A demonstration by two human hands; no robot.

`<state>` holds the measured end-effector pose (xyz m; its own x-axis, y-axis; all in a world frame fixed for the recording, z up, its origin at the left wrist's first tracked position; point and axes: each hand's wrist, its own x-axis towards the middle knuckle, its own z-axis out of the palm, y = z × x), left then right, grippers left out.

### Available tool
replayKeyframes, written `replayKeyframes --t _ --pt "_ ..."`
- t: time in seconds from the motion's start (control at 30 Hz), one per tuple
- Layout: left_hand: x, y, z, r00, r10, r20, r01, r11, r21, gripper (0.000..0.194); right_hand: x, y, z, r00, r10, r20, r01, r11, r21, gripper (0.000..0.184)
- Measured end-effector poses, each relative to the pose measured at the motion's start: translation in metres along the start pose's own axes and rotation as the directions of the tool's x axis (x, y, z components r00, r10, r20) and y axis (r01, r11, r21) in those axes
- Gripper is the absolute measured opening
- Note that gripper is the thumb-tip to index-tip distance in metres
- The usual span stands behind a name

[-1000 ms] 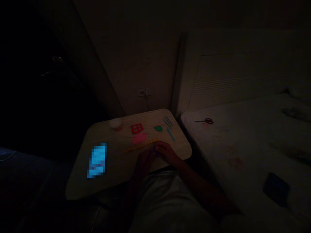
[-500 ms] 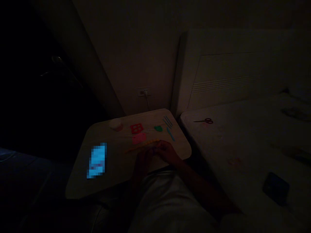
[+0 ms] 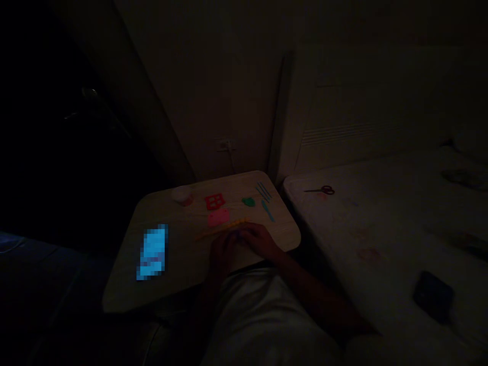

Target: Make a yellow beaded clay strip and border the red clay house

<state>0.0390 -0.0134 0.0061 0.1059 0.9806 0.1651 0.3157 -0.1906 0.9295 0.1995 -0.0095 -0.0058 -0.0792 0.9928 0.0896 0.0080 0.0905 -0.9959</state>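
In the dim head view, my left hand (image 3: pixel 222 250) and my right hand (image 3: pixel 260 239) meet over the near side of the small table. Between their fingertips is a small purple lump (image 3: pixel 239 234), which both hands pinch; its exact shape is hard to make out. Just beyond my fingers lies a long yellow stick-like tool (image 3: pixel 219 231) with a bumpy right end. Behind it are a flat pink piece (image 3: pixel 218 217) and a red mold with four openings (image 3: pixel 215 201). A green shape (image 3: pixel 248 202) rests to their right.
On the table (image 3: pixel 125 297) are a glowing, pixelated screen (image 3: pixel 153 252), a whitish tub (image 3: pixel 182 195), a blue plastic knife (image 3: pixel 267 210) and thin sticks (image 3: pixel 264 191). To the right, scissors (image 3: pixel 324 190) and a dark object (image 3: pixel 433 297) lie on the bed (image 3: pixel 381 203).
Both hands have shifted slightly to the left, with the purple lump still between the fingers. The yellow tool's bumpy end shows more plainly. The other things have not moved.
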Motion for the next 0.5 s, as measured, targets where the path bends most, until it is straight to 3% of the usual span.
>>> replayKeyframes --t 0.23,0.5 --pt "-0.002 -0.01 0.002 0.996 -0.046 -0.07 0.046 0.999 -0.003 0.038 -0.002 0.004 -0.003 0.996 0.029 -0.087 -0.017 0.991 0.133 0.032" --pt "0.0 -0.003 0.003 0.998 -0.047 -0.039 0.048 0.998 0.027 0.044 -0.003 0.002 -0.003 0.999 -0.026 -0.028 0.029 0.994 0.104 0.024"
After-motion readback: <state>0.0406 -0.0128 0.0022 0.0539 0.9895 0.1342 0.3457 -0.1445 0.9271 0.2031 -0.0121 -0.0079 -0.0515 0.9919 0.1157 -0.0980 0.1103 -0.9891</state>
